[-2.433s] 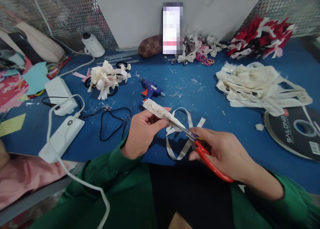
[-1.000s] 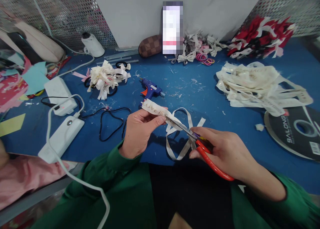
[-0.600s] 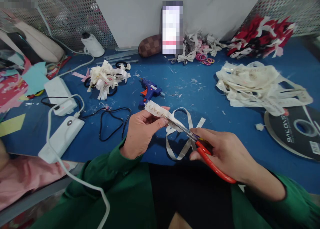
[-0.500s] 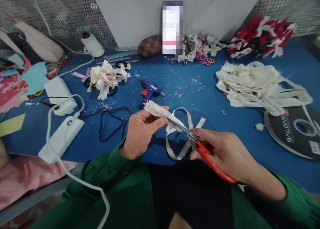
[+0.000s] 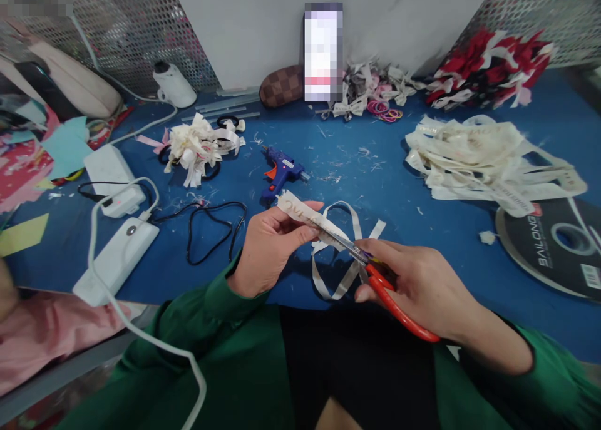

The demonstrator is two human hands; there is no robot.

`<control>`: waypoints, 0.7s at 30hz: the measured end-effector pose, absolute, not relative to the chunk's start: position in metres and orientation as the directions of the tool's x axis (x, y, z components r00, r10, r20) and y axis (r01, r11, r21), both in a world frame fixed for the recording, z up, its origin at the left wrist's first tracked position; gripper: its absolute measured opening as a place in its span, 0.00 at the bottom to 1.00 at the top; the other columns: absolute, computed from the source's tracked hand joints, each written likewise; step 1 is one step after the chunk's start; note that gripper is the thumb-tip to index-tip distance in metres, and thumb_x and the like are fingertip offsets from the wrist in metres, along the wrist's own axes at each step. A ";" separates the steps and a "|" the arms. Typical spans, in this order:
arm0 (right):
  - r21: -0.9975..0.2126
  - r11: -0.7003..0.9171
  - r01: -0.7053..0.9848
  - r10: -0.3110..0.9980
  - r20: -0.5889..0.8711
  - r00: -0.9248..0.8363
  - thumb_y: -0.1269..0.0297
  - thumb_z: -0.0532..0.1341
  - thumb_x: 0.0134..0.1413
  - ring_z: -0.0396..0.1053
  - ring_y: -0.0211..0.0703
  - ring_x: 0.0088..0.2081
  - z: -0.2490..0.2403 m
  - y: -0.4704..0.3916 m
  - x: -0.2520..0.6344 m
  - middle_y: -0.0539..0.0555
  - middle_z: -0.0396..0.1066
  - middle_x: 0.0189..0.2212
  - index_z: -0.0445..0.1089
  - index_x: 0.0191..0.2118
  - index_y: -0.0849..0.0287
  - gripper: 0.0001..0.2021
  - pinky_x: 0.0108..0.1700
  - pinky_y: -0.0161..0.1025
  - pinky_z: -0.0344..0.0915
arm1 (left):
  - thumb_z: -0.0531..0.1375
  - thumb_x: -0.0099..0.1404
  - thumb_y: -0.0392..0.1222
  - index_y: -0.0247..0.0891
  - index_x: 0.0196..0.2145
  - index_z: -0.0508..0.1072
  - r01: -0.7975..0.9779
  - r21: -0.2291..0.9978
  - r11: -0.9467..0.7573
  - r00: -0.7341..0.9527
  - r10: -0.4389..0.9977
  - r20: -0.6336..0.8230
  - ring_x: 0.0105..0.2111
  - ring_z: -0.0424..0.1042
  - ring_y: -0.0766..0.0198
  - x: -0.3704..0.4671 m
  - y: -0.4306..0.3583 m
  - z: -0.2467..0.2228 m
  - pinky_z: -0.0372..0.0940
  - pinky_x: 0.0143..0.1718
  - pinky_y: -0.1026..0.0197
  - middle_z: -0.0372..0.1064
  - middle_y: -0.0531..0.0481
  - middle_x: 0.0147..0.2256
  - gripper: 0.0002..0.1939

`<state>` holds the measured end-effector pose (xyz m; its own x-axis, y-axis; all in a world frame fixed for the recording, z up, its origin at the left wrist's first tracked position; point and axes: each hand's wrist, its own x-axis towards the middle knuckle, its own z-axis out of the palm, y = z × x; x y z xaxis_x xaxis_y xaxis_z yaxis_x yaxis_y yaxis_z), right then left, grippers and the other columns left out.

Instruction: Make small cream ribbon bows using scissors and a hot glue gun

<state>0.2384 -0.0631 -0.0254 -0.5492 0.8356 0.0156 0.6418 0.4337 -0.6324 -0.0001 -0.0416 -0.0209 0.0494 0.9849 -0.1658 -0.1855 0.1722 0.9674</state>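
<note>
My left hand [image 5: 270,248] pinches a cream ribbon with printed letters [image 5: 299,209] between thumb and fingers. Red-handled scissors [image 5: 392,305] are gripped in my right hand [image 5: 422,286], their blades lying along the ribbon close to my left thumb. A narrow white ribbon [image 5: 322,280] lies in loops on the blue table under the blades. Just beyond my left hand is a blue glue gun [image 5: 283,170] with an orange trigger.
White power blocks [image 5: 117,261] and cables [image 5: 188,230] lie left. Bows [image 5: 195,145], a checkered pouch [image 5: 282,87] and a phone [image 5: 322,54] stand further back. Cream ribbons [image 5: 469,154] and a black spool [image 5: 530,248] are right. A person's pink sleeve [image 5: 51,336] shows lower left.
My left hand and the ribbon have shifted slightly right and tilted. The scissors have moved a little to the left, their handles slightly closer together.
</note>
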 end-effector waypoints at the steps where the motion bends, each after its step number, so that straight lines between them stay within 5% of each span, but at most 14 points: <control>1: -0.632 0.433 0.642 0.835 0.014 -0.550 0.45 0.60 0.64 0.73 0.41 0.25 -0.025 -0.063 0.238 0.51 0.77 0.31 0.71 0.49 0.54 0.19 0.26 0.35 0.59 | 0.73 0.55 0.34 0.43 0.42 0.84 -0.187 0.967 0.172 0.056 0.985 -0.165 0.34 0.80 0.62 0.000 -0.042 -0.021 0.76 0.38 0.62 0.82 0.51 0.33 0.15; 21: -0.610 0.464 0.642 0.838 0.067 -0.541 0.44 0.59 0.65 0.72 0.40 0.25 -0.025 -0.063 0.241 0.52 0.78 0.31 0.72 0.48 0.56 0.20 0.27 0.36 0.60 | 0.73 0.56 0.40 0.40 0.40 0.85 -0.199 0.957 0.210 0.046 0.978 -0.205 0.34 0.78 0.61 0.001 -0.041 -0.017 0.75 0.39 0.60 0.82 0.47 0.37 0.13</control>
<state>0.2405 -0.0632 -0.0252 -0.5413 0.8381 0.0673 0.6421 0.4637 -0.6104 0.0005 -0.0409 -0.0166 0.0462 0.9776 -0.2051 -0.1988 0.2102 0.9572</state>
